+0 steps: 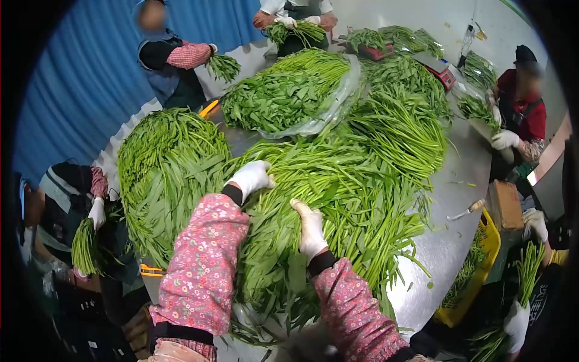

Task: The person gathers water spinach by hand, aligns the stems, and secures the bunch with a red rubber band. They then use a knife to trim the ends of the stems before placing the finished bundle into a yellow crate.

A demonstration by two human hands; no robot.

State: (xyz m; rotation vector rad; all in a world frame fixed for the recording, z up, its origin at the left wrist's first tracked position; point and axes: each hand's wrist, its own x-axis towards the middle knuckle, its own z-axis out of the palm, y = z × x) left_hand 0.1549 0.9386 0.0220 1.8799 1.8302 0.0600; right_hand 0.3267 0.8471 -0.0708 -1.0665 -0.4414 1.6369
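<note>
A large heap of water spinach (338,175), with long green stems and narrow leaves, lies on the metal table in front of me. My left hand (252,179), in a white glove, is curled on the stems at the heap's left side. Lower and to the right, my right hand (310,229), also gloved, presses into the same heap with its fingers closed around some stems. Leaves hide part of the fingertips of both hands. Both of my sleeves are pink and flowered.
More greens are piled at the left (172,175) and on a plastic sheet (344,99) behind. A sickle-like knife (467,211) lies on the metal table (458,175) at right, near a yellow crate (491,241). Red scales (445,77) stand farther back. Several co-workers handle bundles around the table.
</note>
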